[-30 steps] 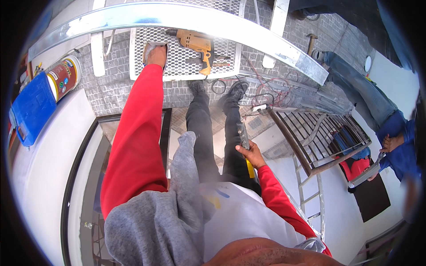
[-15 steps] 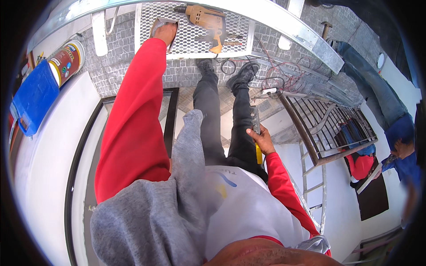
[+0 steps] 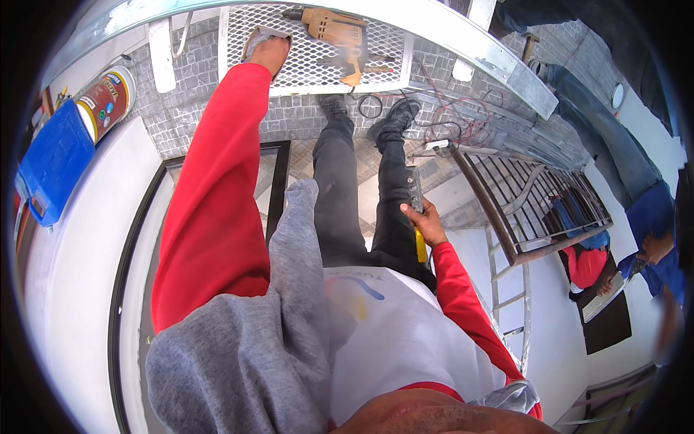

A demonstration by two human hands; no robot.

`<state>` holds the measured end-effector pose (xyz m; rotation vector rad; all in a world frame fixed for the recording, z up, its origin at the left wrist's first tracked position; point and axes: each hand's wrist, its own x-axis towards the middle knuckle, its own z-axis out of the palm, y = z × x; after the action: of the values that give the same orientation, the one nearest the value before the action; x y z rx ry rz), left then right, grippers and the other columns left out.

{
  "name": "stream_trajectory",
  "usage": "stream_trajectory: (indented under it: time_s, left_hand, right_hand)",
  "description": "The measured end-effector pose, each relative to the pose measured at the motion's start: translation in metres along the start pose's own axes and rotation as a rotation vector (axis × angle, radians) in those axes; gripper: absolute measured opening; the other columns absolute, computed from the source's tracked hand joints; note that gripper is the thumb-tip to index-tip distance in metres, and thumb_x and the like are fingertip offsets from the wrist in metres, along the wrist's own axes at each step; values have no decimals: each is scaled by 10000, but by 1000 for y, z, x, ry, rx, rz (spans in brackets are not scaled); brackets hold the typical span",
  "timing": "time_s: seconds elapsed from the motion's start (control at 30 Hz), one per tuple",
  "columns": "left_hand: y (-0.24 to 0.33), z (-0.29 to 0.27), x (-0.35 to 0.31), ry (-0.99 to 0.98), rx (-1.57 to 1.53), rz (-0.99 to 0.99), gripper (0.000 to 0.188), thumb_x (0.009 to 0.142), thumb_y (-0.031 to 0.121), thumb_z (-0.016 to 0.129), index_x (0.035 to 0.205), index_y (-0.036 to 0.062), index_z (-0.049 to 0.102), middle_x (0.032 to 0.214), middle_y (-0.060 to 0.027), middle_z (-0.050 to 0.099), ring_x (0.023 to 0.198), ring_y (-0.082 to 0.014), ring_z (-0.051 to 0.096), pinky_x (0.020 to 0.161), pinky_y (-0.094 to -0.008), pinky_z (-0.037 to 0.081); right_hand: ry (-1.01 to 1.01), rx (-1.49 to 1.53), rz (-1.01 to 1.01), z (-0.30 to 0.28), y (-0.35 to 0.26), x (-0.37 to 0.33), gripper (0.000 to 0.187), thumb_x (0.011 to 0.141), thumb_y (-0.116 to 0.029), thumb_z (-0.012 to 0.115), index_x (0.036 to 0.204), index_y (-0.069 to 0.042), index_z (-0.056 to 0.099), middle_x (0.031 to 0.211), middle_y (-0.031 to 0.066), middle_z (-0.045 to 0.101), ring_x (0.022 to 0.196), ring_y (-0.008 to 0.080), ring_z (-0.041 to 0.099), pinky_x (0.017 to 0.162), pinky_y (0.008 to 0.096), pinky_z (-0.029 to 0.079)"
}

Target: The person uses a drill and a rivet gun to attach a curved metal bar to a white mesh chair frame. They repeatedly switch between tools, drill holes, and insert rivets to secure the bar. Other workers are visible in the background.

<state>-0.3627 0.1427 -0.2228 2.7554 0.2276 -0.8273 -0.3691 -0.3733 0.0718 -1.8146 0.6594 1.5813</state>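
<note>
My left hand (image 3: 270, 55) reaches to a grey and brown curved-edged thing (image 3: 267, 33) on a white mesh platform (image 3: 311, 90); its fingers are hidden there, so whether they grip cannot be told. Beside it on the mesh lies an orange-brown power drill (image 3: 334, 27) with a dark chuck. Lower down, by my right thigh, my right hand (image 3: 428, 223) is closed round a narrow tool (image 3: 414, 189) with a grey metal end and a yellow lower part; its kind is unclear.
A pale metal beam (image 3: 463, 54) arches across the top. Tangled cables (image 3: 470, 119) lie right of my shoes. A dark metal railing (image 3: 535, 206) and a ladder (image 3: 512, 300) stand at right, near other people. A blue case (image 3: 56, 163) and paint bucket (image 3: 107, 101) sit at left.
The view has shifted slightly. Both my hands stay nearly where they were. At far right, another person's hand shows by a pale strip.
</note>
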Motion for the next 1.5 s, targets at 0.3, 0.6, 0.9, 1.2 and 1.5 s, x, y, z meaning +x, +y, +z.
stream_trajectory:
  time_s: [0.3, 0.6, 0.9, 1.2, 1.5]
  left_hand:
    - [-11, 5, 7, 36, 2, 106, 159, 927, 41, 606, 972, 27, 758, 1047, -197, 760, 899, -325, 770, 737, -413, 643]
    - [-4, -1, 15, -56, 224, 238, 141, 905, 49, 637, 928, 56, 776, 964, -130, 788, 866, -269, 782, 729, -370, 645]
    - [-12, -6, 17, -125, 147, 280, 160, 900, 48, 610, 943, 21, 762, 986, -188, 772, 876, -307, 772, 730, -401, 639]
    - [-15, -20, -16, 349, -524, -440, 239, 971, 161, 564, 1076, -3, 703, 1155, -265, 699, 1037, -460, 677, 922, -533, 530]
    - [-25, -4, -18, 503, -587, -567, 335, 905, 43, 619, 1239, 70, 627, 1208, -230, 669, 1126, -452, 632, 957, -522, 508]
  right_hand:
    - [36, 60, -55, 11, -18, -2, 257, 906, -295, 828, 945, -118, 645, 690, -77, 530, 574, 47, 460, 536, 236, 360]
    - [20, 69, -40, 11, -30, 1, 249, 915, -291, 818, 963, -121, 644, 703, -74, 534, 588, 50, 456, 548, 240, 360]
    - [5, 66, -25, 7, -34, 5, 309, 908, -302, 818, 1074, -101, 650, 749, -60, 568, 602, 57, 465, 563, 247, 378]
    - [-10, 58, -18, -8, -42, -2, 412, 888, -337, 827, 1158, -75, 661, 771, -44, 586, 612, 69, 483, 575, 250, 397]
    - [23, -20, -22, -16, -45, -15, 414, 892, -381, 816, 1136, -78, 675, 730, -50, 544, 593, 77, 479, 553, 262, 398]
